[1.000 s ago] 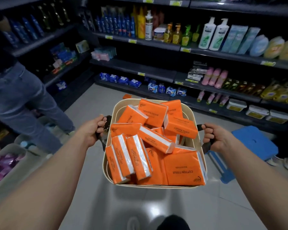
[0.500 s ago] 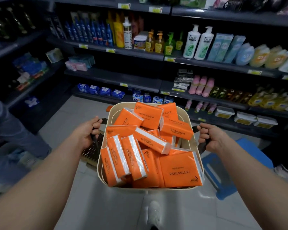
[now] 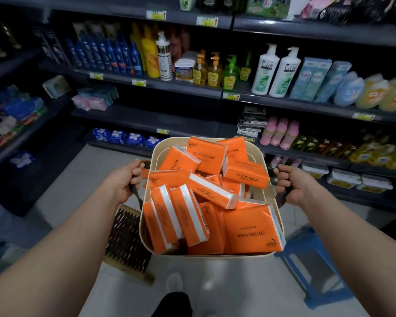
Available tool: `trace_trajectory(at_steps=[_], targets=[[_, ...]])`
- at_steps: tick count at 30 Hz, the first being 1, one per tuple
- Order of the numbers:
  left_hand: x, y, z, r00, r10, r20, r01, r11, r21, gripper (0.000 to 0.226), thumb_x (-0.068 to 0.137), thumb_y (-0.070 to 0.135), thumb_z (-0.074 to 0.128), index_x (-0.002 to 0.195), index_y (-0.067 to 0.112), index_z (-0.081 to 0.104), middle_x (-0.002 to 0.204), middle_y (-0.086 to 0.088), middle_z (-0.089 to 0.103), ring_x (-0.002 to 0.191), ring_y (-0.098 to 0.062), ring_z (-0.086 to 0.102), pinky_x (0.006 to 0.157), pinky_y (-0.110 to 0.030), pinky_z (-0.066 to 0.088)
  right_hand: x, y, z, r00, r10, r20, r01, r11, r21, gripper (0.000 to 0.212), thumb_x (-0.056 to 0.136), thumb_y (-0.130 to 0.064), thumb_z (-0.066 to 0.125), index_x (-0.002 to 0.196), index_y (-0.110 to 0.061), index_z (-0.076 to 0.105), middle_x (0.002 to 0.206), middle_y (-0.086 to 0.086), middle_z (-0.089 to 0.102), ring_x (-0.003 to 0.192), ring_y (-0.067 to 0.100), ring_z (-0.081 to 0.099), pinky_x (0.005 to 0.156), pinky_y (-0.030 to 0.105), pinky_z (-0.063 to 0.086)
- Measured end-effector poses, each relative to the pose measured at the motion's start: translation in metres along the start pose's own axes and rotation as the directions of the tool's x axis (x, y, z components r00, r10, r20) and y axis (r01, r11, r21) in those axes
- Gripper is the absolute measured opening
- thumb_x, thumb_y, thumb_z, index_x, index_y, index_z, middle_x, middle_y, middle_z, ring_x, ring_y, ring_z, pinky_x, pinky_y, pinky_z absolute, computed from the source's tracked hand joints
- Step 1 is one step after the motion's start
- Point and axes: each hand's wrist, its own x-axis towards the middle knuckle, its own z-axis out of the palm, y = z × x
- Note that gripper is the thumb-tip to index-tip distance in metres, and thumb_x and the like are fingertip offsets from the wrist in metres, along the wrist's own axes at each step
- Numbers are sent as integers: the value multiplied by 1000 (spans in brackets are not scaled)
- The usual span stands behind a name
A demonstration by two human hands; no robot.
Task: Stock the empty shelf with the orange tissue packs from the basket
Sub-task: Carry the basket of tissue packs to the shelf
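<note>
Head view: a cream plastic basket with rounded corners (image 3: 156,154) is held out in front of the person at about waist height, above the pale tiled floor (image 3: 73,179). The left hand (image 3: 124,181) grips the dark handle on the basket's left side (image 3: 135,194), fingers curled tightly round it with the knuckles facing the basket. The right hand (image 3: 293,185) grips the matching dark handle on the right side (image 3: 282,199) in the same way, fingers wrapped and pressed together. Inside the basket the orange plastic-wrapped tissue packs marked COTTON TISSUE (image 3: 249,229) lie heaped and jumbled up to the rim: some flat, some on edge showing their white sides, several leaning across one another. All of them are in the basket. Ahead, just beyond the basket's far rim, a bare dark shelf board (image 3: 146,117) sits in the store racking, with a few pastel packets at its left end. One shelf lower stands a row of blue flower-printed packets (image 3: 124,137). To the right, two white pump bottles with green labels (image 3: 276,72) stand on the shelf above, and three pink bottles (image 3: 281,133) stand on the level below them. On the floor, a blue plastic stool (image 3: 313,266) stands below the right forearm, and a brown lattice-patterned crate (image 3: 126,241) lies below the left wrist, beside the basket
</note>
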Motion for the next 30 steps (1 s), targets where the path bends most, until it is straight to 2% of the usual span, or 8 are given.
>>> trace_trajectory(at_steps=[5,11,15,19,24,30], targets=[[62,46,15,996,-20,84,21,1000,-12,25,99,31,43,81,17,51,38,10,36,29,-3,28,33,-14,30,38,-26,23,999,-13,-29,14,999,46,32,99,-27,40,71,-15,48,33,-9,32,25,4,23,30,12,21],[128,98,36,994,-18,106,8,996,86,25,98,32,46,82,16,56,39,11,39,30,-3,28,33,-16,29,76,-52,42,996,4,-85,7,991,137,30,98,-28,43,72,-14,52,35,-9,34,26,5,25,31,13,20],[163,124,58,991,-19,133,7,996,93,25,98,32,48,83,14,57,41,11,41,32,-3,29,35,-14,28,101,-73,50,994,1,-111,19,984,175,30,97,-28,44,71,-15,52,35,-8,35,26,5,26,31,13,21],[192,136,82,989,-22,147,6,995,104,26,97,32,49,81,13,58,44,11,41,35,-4,30,44,-17,29,126,-94,52,991,15,-136,8,985,172,32,97,-28,43,69,-16,51,35,-9,34,27,5,25,31,13,21],[229,147,118,988,-24,151,13,997,73,25,97,29,51,80,11,56,44,11,40,33,-4,29,32,-13,29,164,-127,47,988,46,-148,-20,985,173,30,96,-25,43,68,-15,49,35,-10,33,25,5,24,31,13,20],[252,155,152,989,-37,142,26,997,76,24,96,29,51,81,11,57,45,10,41,35,-3,30,35,-14,30,191,-159,41,986,56,-155,-30,986,164,33,97,-26,43,67,-16,48,34,-10,33,26,4,24,32,14,19]])
